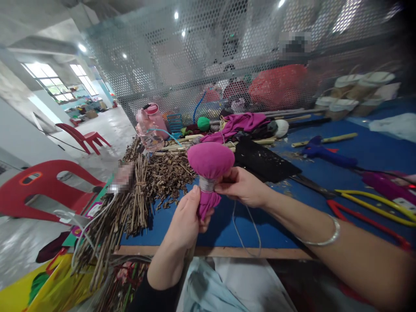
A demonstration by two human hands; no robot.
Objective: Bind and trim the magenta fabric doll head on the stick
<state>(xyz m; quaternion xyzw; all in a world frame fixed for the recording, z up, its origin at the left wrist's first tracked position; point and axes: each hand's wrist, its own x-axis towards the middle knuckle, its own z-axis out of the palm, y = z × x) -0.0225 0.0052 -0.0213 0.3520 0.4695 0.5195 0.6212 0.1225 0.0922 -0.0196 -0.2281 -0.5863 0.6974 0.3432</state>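
Note:
A magenta cloth bundle [211,159] with a round, stuffed top is held up over the near side of the blue table. Grey string [207,184] wraps its neck, and loose cloth gathers below. My left hand [186,212] is closed around the gathered lower end. At the neck, the fingers of my right hand [243,186] pinch the wrapped string from the right side. A slack length of the string hangs in a loop below my right hand, down past the table edge. The tips of my right fingers are partly hidden behind the bundle.
Bundled dry sticks [141,195] and dried plant bits [169,171] lie left. Scissors with red and yellow handles [338,201], a blue-handled tool [328,154] and black cloth [263,160] lie right. Behind are magenta cloth [243,123], a pink jug [157,119] and a perforated metal screen [182,60].

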